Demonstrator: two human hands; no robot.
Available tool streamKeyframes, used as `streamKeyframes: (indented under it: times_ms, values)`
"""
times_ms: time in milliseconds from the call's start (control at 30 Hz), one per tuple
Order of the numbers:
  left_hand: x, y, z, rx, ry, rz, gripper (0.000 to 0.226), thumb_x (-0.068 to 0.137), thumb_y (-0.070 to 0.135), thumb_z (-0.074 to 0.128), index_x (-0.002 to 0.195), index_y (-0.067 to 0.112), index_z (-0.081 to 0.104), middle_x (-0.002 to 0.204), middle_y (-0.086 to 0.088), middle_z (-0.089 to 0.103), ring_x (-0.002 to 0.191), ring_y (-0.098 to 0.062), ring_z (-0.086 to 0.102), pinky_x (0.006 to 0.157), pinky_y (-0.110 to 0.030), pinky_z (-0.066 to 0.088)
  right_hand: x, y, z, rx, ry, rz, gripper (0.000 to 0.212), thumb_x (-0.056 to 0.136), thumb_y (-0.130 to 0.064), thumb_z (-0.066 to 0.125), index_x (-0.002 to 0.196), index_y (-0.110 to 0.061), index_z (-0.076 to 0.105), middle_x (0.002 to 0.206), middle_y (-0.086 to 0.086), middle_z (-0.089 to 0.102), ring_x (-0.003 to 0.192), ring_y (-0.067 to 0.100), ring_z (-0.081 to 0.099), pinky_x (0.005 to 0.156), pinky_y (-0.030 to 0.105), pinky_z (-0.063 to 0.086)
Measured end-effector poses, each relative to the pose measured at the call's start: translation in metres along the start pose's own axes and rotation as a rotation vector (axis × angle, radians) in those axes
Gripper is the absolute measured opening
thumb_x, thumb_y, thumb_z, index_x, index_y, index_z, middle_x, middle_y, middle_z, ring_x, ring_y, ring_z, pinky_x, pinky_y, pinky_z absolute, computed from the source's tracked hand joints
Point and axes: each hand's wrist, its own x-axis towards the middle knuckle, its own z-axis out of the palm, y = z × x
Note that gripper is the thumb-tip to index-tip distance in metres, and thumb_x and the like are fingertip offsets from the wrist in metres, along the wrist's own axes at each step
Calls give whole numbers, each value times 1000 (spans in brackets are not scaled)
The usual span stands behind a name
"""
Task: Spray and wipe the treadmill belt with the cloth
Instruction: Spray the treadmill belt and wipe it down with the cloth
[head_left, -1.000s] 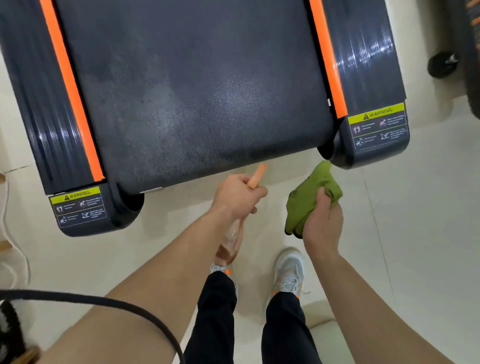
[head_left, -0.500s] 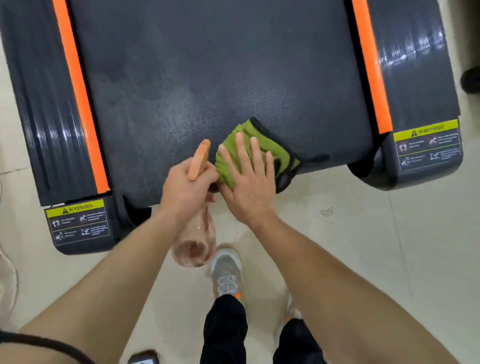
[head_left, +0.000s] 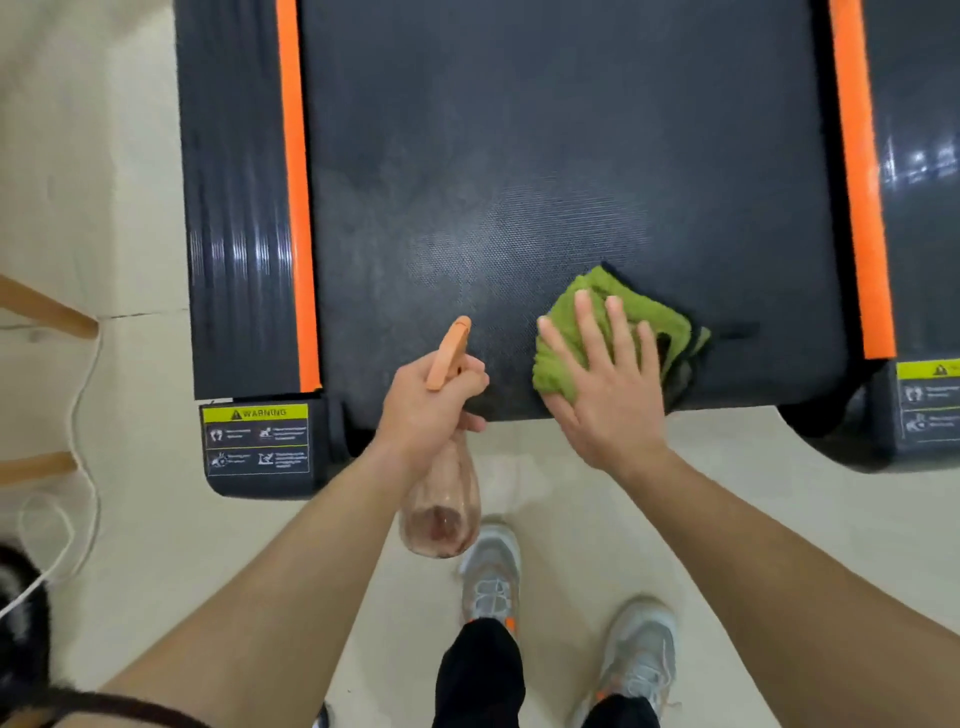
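Two hands work at the near edge of one treadmill belt (head_left: 545, 156): the left hand (head_left: 426, 410) grips one spray bottle (head_left: 441, 509) just off it, the right hand (head_left: 602, 384) presses flat on one green cloth (head_left: 660, 319) lying on it, now further right than before, and of two yellow labels (head_left: 257, 439) beside the belt, the left one reads "WARNING".

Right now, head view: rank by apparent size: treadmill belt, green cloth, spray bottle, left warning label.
1. treadmill belt
2. green cloth and spray bottle: look alike, and the bottle is nearer the camera, so unranked
3. left warning label
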Motion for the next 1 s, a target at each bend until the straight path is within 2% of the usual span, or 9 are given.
streamKeyframes:
  times_ms: [67, 133, 267, 333, 367, 433, 600, 767, 1000]
  values:
    - [1, 4, -16, -35, 49, -20, 6, 93, 5, 70, 96, 5, 76, 103, -9, 71, 81, -25, 64, 52, -20, 54, 7, -15, -4, -14, -86, -274, 71, 93, -58, 38, 159, -36, 26, 170, 4, 14, 155, 35, 13, 122, 55, 11]
    - [2, 11, -29, -14, 78, -33, 10, 93, 6, 71, 100, 2, 75, 99, -9, 71, 70, -24, 64, 52, -20, 53, 12, -29, -15, 65, -144, -257, 67, 95, -57, 31, 158, -35, 30, 168, 0, 19, 155, 31, 16, 122, 53, 14]
    - [3, 27, -45, 23, 35, -83, 3, 87, 10, 74, 90, 11, 75, 95, -3, 71, 53, -16, 66, 67, -37, 59, 19, -50, -49, 454, -178, 112, 65, 98, -58, 19, 155, -32, 36, 160, -3, 39, 149, 24, 32, 121, 49, 24]
    - [3, 36, -50, 27, 19, -90, 3, 86, 12, 74, 86, 15, 75, 94, -4, 72, 51, -15, 66, 73, -42, 59, 25, -59, -71, 768, -107, 400, 61, 98, -65, 24, 130, -26, 57, 120, -5, 64, 118, 21, 57, 107, 50, 42]
    - [3, 40, -52, 24, 13, -89, 4, 86, 12, 74, 88, 15, 74, 94, -4, 72, 52, -16, 66, 72, -41, 59, 29, -62, -83, 843, -74, 555, 56, 98, -65, 27, 111, -22, 59, 97, -5, 65, 102, 23, 61, 94, 46, 47]
    - [2, 47, -54, 12, 0, -80, 7, 88, 11, 74, 93, 15, 72, 95, -3, 71, 53, -19, 66, 65, -35, 58, 37, -65, -101, 819, -34, 698, 45, 102, -54, 32, 89, -18, 56, 77, -4, 58, 85, 29, 60, 77, 39, 42]
    - [13, 60, -51, 33, -63, -74, 4, 85, 14, 75, 86, 16, 72, 91, 0, 71, 57, -18, 69, 76, -41, 61, 53, -50, -122, 718, 74, 776, 42, 102, -50, 32, 88, -17, 55, 75, -6, 54, 82, 28, 52, 75, 36, 36]
    - [22, 72, -32, 144, -55, -140, 17, 83, 16, 71, 69, 18, 61, 65, 2, 62, 45, -15, 64, 43, -16, 41, 63, -26, -126, 650, 164, 897, 44, 106, -44, 34, 107, -10, 62, 96, 12, 61, 100, 38, 58, 85, 42, 39]
    - [16, 70, -29, 88, 69, -161, 10, 84, 19, 70, 74, 17, 68, 72, 4, 67, 48, -13, 69, 47, -14, 46, 67, -21, -128, 676, 36, 822, 36, 105, -45, 33, 93, -18, 52, 89, 3, 53, 86, 27, 46, 80, 37, 33]
